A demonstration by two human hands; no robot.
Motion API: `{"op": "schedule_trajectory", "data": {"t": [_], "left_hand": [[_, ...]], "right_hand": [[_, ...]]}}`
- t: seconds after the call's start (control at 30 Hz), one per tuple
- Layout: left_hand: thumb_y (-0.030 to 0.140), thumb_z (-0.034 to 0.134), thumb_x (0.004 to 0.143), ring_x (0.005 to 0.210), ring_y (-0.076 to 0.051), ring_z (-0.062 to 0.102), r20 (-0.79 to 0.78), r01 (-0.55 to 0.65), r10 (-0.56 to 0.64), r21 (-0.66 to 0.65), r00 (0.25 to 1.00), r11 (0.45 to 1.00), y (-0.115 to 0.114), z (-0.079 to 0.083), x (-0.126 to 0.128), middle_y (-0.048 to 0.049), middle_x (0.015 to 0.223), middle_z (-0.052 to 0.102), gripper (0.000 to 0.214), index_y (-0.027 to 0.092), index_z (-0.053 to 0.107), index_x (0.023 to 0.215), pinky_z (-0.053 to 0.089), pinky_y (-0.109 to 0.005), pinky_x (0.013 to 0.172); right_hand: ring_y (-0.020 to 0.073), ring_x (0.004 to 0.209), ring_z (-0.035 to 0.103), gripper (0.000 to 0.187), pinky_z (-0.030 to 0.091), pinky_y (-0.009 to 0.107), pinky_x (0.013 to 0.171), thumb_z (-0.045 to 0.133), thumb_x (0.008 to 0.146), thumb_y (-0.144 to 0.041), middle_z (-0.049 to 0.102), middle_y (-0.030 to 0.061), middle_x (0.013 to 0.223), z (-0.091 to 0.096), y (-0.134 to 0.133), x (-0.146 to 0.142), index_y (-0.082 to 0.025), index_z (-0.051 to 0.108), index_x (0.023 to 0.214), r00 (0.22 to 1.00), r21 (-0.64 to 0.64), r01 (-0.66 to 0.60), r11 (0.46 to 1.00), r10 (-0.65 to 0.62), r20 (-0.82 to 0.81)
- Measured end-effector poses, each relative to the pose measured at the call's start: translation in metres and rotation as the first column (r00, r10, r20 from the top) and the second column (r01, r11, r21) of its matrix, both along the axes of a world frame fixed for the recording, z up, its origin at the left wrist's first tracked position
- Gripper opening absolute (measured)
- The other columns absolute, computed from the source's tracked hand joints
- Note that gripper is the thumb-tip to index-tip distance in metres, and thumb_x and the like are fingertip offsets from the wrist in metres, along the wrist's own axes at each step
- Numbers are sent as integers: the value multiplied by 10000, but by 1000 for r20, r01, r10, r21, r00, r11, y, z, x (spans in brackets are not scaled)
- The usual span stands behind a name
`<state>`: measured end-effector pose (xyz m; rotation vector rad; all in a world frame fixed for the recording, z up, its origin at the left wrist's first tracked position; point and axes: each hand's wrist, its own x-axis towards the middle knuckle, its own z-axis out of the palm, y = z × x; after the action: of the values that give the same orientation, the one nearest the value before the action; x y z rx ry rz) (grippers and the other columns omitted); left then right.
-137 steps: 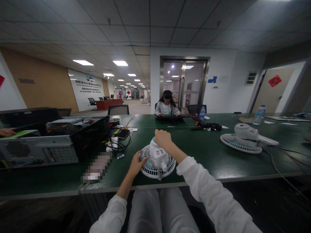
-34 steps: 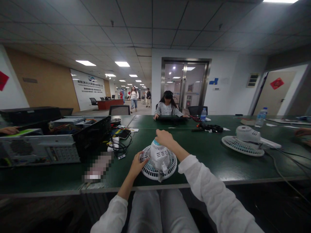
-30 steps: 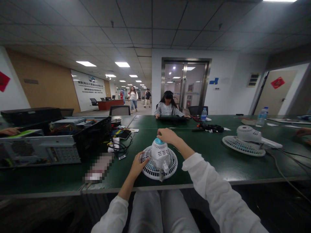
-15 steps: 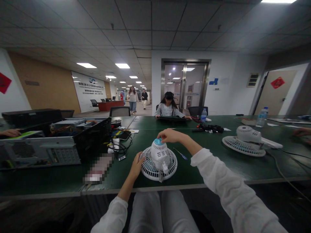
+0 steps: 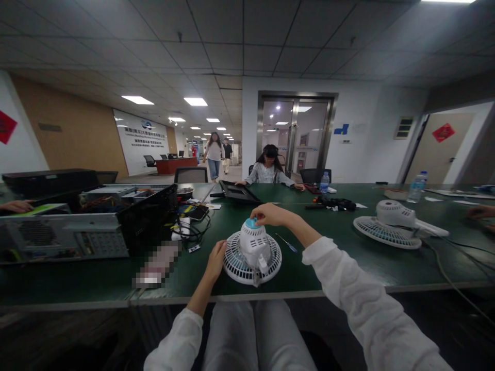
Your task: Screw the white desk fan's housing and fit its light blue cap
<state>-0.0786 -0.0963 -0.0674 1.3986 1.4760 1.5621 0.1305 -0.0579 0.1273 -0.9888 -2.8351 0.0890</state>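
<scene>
A small white fan [image 5: 252, 253] lies face down on the green table [image 5: 340, 252], its motor housing pointing up. My left hand [image 5: 216, 258] grips the left rim of its grille. My right hand [image 5: 270, 214] pinches the blue knob [image 5: 251, 223] on top of the housing, fingers closed round it. A thin blue-handled screwdriver [image 5: 286, 242] lies on the table just right of the fan, under my right forearm.
An open computer case [image 5: 65, 234] and tangled cables [image 5: 189, 226] sit at left. A second white fan [image 5: 392, 224] lies at right, with water bottles [image 5: 416, 186] behind. A person sits across the table by a dark keyboard [image 5: 236, 192]; another walks behind.
My right hand lifted off the housing, leaving the screwdriver on the table, and now pinches the blue knob. The person opposite tilted a keyboard up. A walker has come nearer.
</scene>
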Motion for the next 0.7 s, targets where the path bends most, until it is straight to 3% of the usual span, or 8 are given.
{"op": "schedule_trajectory", "data": {"t": [0.4, 0.7], "left_hand": [[505, 456, 748, 1057, -246, 560, 5, -5, 5, 12, 1000, 1000, -1, 1, 0, -86, 1047, 645, 416, 176, 615, 947, 379, -394, 984], [513, 448, 745, 1052, -243, 560, -10, 0, 0, 26, 1000, 1000, 2, -2, -1, -88, 1040, 644, 417, 179, 608, 938, 381, -393, 978]], "right_hand": [[138, 746, 569, 269, 377, 217, 636, 645, 782, -223, 651, 50, 868, -1, -3, 0, -141, 652, 1038, 999, 38, 41, 998, -41, 3], [143, 800, 602, 281, 371, 204, 621, 651, 782, -307, 677, 45, 911, -4, -9, -6, -166, 647, 1025, 986, 86, 164, 983, -167, 22]]}}
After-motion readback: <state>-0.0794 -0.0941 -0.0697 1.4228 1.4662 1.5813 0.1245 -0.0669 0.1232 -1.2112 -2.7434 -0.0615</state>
